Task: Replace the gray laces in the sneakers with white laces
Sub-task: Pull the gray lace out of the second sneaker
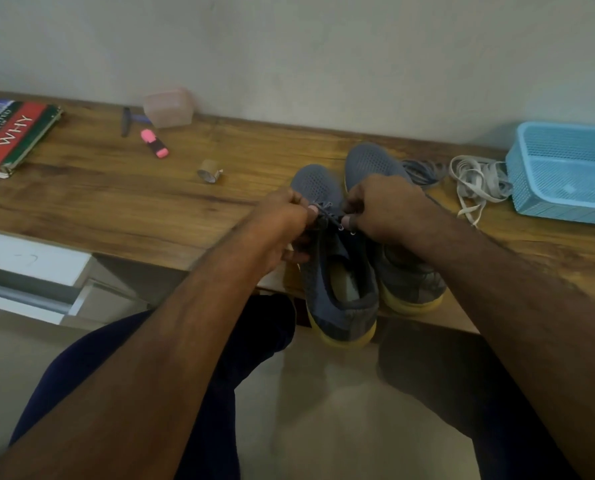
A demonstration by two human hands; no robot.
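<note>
1. Both bare forearms reach forward from the lower corners and converge toward the middle.
2. The left hand (282,220) sits knuckles-up, its fingers (297,199) curled tight in a pinch at the gray lace (327,211).
3. The right hand (382,206) faces it, just beside, fingers curled inward and pinching the same lace from the other side.
4. The two hands are level and nearly touching.
5. Dark-trousered thighs show below the arms.

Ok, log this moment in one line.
left hand: pinches gray lace | right hand: pinches gray lace | left sneaker: partly laced | white laces: untouched
</note>
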